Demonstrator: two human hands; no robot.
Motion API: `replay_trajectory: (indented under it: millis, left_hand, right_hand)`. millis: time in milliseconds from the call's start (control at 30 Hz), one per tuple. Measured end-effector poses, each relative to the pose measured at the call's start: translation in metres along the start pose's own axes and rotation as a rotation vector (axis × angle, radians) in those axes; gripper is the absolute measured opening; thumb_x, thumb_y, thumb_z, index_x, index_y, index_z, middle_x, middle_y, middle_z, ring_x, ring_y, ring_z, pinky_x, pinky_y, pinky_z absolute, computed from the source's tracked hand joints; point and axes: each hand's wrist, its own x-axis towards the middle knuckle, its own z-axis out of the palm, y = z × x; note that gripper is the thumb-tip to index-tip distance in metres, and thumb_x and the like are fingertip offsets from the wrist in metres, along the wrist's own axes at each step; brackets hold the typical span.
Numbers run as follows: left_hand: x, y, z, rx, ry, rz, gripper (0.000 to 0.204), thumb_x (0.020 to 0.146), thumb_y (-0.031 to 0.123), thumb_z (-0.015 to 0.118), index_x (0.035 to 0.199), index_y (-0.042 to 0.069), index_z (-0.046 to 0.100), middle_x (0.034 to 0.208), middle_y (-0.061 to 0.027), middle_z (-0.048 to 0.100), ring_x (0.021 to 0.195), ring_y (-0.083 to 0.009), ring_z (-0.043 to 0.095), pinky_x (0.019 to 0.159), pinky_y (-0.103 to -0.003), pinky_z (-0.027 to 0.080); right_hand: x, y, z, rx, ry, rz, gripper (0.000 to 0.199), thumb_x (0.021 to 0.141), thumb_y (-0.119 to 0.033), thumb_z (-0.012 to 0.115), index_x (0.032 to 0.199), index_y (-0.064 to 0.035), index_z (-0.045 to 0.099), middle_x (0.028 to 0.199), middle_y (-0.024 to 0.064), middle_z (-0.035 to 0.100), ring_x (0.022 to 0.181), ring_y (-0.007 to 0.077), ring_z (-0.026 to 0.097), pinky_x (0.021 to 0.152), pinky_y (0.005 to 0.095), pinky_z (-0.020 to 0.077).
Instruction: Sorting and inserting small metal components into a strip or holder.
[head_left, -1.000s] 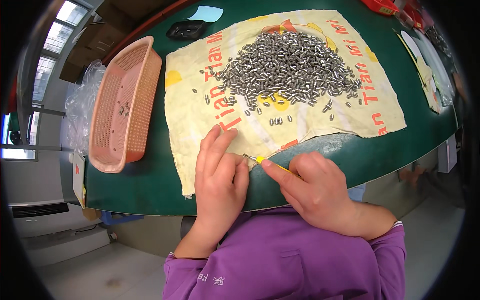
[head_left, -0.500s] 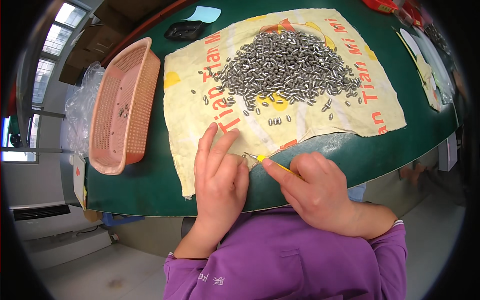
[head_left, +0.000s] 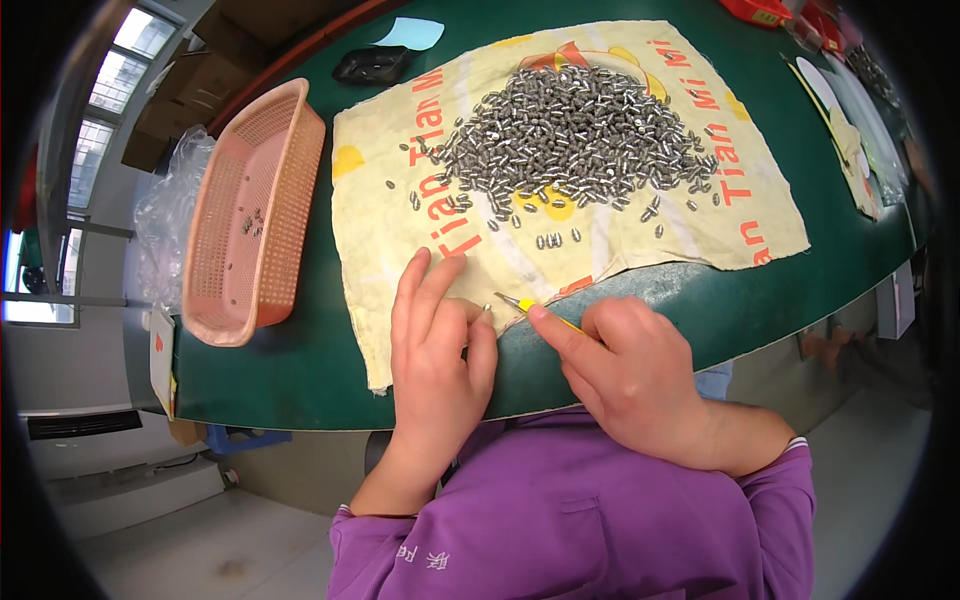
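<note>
Between the thumb and forefinger of my left hand (head_left: pixel 438 345) is a small silver metal piece (head_left: pixel 487 308); its other fingers stretch up over the cloth. My right hand (head_left: pixel 632 375) grips a slim yellow-handled tool (head_left: pixel 526 305) with a thin pointed metal tip, forefinger laid along the handle. That tip points left, just above and beside the piece, slightly apart from it. Beyond both hands, a big heap of small ribbed metal pieces (head_left: pixel 580 135) lies on a cream printed cloth (head_left: pixel 375 235). Several pieces (head_left: pixel 550 241) sit in a short row at the heap's near side.
To the left stands a pink mesh basket (head_left: pixel 262 215) with a few metal pieces inside. A black dish (head_left: pixel 372 65) and a light-blue sheet (head_left: pixel 414 33) lie at the back of the green table (head_left: pixel 300 385). Red trays (head_left: pixel 757 11) are at the far right.
The tool's tip has drawn slightly up and away from the piece. My left thumb and forefinger have shifted, showing more of the piece. The view has moved a little.
</note>
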Motion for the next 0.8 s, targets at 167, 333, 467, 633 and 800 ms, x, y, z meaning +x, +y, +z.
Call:
replay_trajectory:
  millis: [167, 333, 467, 633, 800]
  left_hand:
    - [-0.0007, 0.0002, 0.0010, 0.017, -0.008, -0.007, 0.011, 0.088, -0.005, 0.067, 0.088, -0.001, 0.056, 0.142, -0.0210, 0.056, 0.141, -0.0440, 0.048, 0.111, -0.048, 0.043]
    - [-0.0001, 0.0016, 0.0018, 0.018, -0.011, -0.028, 0.010, 0.089, -0.006, 0.065, 0.088, -0.001, 0.056, 0.143, -0.0226, 0.055, 0.140, -0.0438, 0.049, 0.110, -0.048, 0.044]
    - [0.0002, 0.0014, 0.0013, 0.026, -0.020, -0.020, 0.009, 0.090, -0.005, 0.065, 0.088, -0.002, 0.056, 0.143, -0.0225, 0.056, 0.139, -0.0432, 0.049, 0.110, -0.048, 0.044]
    - [0.0005, 0.0007, -0.0004, -0.005, -0.047, -0.023, 0.009, 0.089, -0.005, 0.065, 0.090, -0.002, 0.056, 0.144, -0.0220, 0.053, 0.140, -0.0494, 0.045, 0.110, -0.053, 0.042]
    - [-0.0022, 0.0020, 0.0027, -0.052, -0.036, -0.091, 0.010, 0.087, -0.005, 0.066, 0.090, -0.002, 0.057, 0.144, -0.0223, 0.053, 0.140, -0.0486, 0.045, 0.110, -0.052, 0.042]
  right_hand:
    - [-0.0008, 0.0022, -0.0008, 0.051, 0.011, -0.006, 0.048, 0.080, -0.011, 0.071, 0.128, -0.0163, 0.070, 0.085, 0.0015, 0.048, 0.077, 0.0197, 0.055, 0.059, 0.0339, 0.0451]
    - [-0.0005, 0.0043, -0.0011, 0.075, 0.002, -0.012, 0.047, 0.080, -0.012, 0.071, 0.127, -0.0170, 0.071, 0.085, 0.0014, 0.048, 0.077, 0.0197, 0.055, 0.060, 0.0338, 0.0452]
    - [-0.0007, 0.0044, -0.0025, 0.076, -0.026, -0.010, 0.044, 0.081, -0.014, 0.070, 0.125, -0.0170, 0.071, 0.085, 0.0015, 0.048, 0.077, 0.0198, 0.055, 0.061, 0.0340, 0.0451]
    - [-0.0002, 0.0041, -0.0029, 0.071, -0.046, -0.018, 0.043, 0.082, -0.015, 0.069, 0.126, -0.0167, 0.070, 0.086, 0.0017, 0.048, 0.079, 0.0197, 0.055, 0.063, 0.0338, 0.0452]
    - [-0.0014, 0.0040, -0.0039, 0.076, -0.073, -0.025, 0.044, 0.083, -0.015, 0.066, 0.127, -0.0154, 0.070, 0.089, 0.0020, 0.049, 0.082, 0.0198, 0.056, 0.064, 0.0337, 0.0454]
